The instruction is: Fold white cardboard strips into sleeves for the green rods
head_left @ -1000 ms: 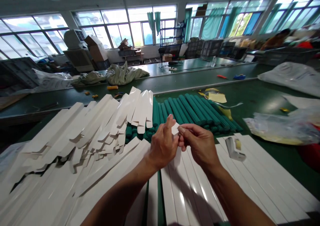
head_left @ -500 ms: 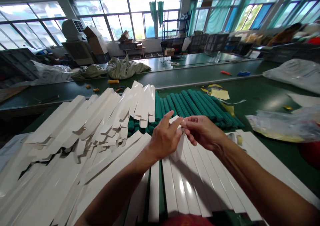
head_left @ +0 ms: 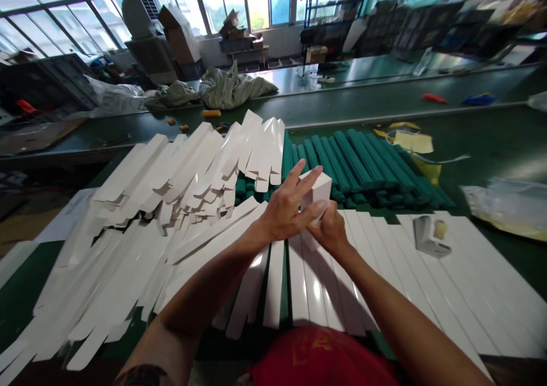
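Observation:
A white cardboard box [head_left: 319,188] stands tilted between my hands, its closed end facing up. My left hand [head_left: 289,206] grips it from the left, with index and middle finger stretched along its side and the thumb across the front. Curled against the lower right of the box is my right hand [head_left: 331,226], its fingertips partly hidden. Below my hands lies a row of long flat white cartons [head_left: 359,243]. Just beyond the box are several green ribbed bars [head_left: 342,158] in a stack.
Opened long white boxes [head_left: 188,152] are heaped at the left, over more flat cartons [head_left: 123,272]. A tape roll in a dispenser [head_left: 431,237] rests on the right-hand cartons. Plastic bags [head_left: 504,206], yellow paper [head_left: 413,141] and a red-handled tool [head_left: 435,98] lie farther right.
My right hand has gone from pinching at the box's top to a closed grip lower on its side. The box end now shows closed. The view has tilted down and turned left.

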{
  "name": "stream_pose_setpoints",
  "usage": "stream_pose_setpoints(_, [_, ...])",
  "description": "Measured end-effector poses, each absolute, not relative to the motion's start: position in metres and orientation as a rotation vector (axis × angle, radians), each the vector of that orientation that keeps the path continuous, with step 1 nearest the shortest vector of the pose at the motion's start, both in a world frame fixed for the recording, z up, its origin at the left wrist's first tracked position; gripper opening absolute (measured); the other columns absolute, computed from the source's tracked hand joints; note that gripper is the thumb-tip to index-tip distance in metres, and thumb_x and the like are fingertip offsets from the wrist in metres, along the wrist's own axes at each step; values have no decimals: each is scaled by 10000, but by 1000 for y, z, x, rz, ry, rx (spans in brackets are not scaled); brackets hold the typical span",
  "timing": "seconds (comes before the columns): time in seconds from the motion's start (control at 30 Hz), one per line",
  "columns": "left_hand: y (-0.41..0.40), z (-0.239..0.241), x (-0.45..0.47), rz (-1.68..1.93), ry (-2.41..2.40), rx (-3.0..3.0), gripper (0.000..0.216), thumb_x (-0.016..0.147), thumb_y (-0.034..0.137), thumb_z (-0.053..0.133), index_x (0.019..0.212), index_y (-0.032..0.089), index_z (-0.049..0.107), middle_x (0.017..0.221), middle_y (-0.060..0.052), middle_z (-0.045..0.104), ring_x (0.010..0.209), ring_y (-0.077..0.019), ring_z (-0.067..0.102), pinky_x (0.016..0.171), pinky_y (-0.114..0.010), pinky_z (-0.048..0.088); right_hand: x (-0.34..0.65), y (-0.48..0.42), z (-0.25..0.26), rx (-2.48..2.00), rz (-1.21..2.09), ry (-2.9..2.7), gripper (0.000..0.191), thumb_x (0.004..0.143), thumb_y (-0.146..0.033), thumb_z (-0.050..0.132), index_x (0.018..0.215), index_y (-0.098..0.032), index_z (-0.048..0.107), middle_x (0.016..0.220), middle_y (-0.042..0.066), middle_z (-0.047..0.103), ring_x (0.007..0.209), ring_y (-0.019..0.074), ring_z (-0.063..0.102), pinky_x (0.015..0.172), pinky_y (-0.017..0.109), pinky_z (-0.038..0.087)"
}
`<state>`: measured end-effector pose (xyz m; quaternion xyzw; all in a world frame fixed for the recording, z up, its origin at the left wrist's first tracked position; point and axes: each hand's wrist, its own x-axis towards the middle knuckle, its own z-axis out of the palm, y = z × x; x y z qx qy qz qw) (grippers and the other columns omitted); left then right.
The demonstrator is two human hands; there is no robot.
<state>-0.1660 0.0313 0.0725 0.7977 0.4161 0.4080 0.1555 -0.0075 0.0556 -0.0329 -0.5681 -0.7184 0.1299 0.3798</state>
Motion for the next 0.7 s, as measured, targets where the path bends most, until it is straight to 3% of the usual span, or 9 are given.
stream_pose_setpoints(0.1, [18,40,-170,1276,1444,2027,569,958,424,459,1474,219,333,1491,-143,408,1340,-240,470,1070,-390,443,-3,71,-32,-1706,365,-1722,590,727,-713,524,968,-187,408,838,157,651,751,320,633,598,363,453])
stream_pose_setpoints(0.17, [3,6,-177,1123,1823,1793,525,994,422,367,1456,175,335,1382,-144,513,1177,-181,589,955,-301,505,2,83,-27,-1817,367,-1670,607,705,-711,551,965,-187,390,870,183,659,781,344,640,618,378,460])
stream_pose_setpoints(0.27, [-24,-45,-192,649,2028,1663,393,995,368,360,1282,158,527,1099,-93,681,947,-157,671,834,-259,520,6,95,-21,-1897,341,-1645,623,718,-680,576,1012,-165,384,927,211,660,843,365,642,675,404,473])
stream_pose_setpoints(0.37, [-51,-85,-202,369,2034,1606,309,960,359,444,1109,160,627,881,-73,727,879,-200,695,807,-286,508,0,101,-23,-1916,326,-1696,620,769,-612,590,1090,-124,382,998,239,646,914,372,638,742,424,479])
stream_pose_setpoints(0.5, [-74,-114,-197,80,1977,1581,514,822,507,639,1140,107,592,982,-156,728,988,-296,692,837,-335,507,-16,105,-21,-1913,319,-1807,608,845,-532,559,1172,-51,380,1061,281,620,991,388,623,815,452,470])
stream_pose_setpoints(0.57, [-78,-120,-189,1,1972,1572,635,795,485,671,1236,55,516,1078,-214,700,1030,-326,680,848,-354,510,-20,105,-17,-1941,276,-1844,635,860,-524,551,1191,-7,390,1060,301,615,1001,404,621,824,463,467])
stream_pose_setpoints(0.7, [-83,-121,-175,-52,1986,1566,665,840,385,612,1333,-10,402,1143,-260,662,1074,-336,663,872,-366,505,-11,94,-9,-2008,271,-1942,659,859,-534,552,1182,30,447,1051,319,626,997,418,633,810,452,480])
